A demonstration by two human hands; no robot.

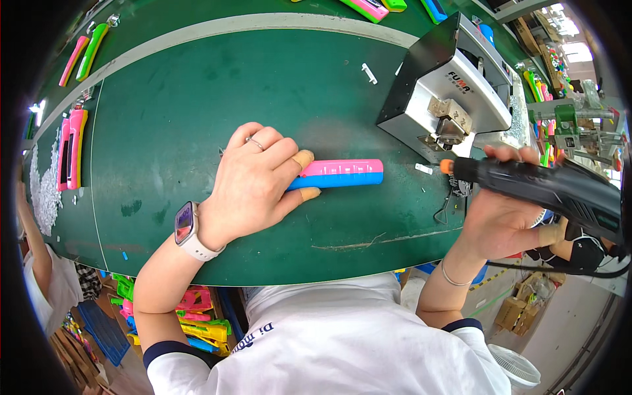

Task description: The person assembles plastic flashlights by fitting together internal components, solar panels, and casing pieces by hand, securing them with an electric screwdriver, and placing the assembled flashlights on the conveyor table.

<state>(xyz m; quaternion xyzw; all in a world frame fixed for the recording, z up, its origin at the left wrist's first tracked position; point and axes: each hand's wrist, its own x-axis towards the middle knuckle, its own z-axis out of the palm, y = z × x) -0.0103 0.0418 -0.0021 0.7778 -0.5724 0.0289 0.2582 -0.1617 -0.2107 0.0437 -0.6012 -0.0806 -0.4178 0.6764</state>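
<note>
My left hand (253,181) grips a long pink-and-blue plastic handle (349,172) that lies on the green table. Its fingers wrap over the left end and hide it; thumb and index finger wear tan finger covers. Held up at the right, a black electric screwdriver (540,184) with an orange collar lies in my right hand (503,220). The screwdriver's tip points left, apart from the plastic handle. Just behind the tip stands a silver-and-black screw feeder (454,85). A small white plastic piece (423,169) rests near the tip.
Another white piece (369,74) lies left of the feeder. At the left are pink-and-yellow handles (77,148) and a heap of small white parts (45,191). Coloured plastic parts (204,322) fill a container below the table edge. Another person's arm (38,250) shows far left.
</note>
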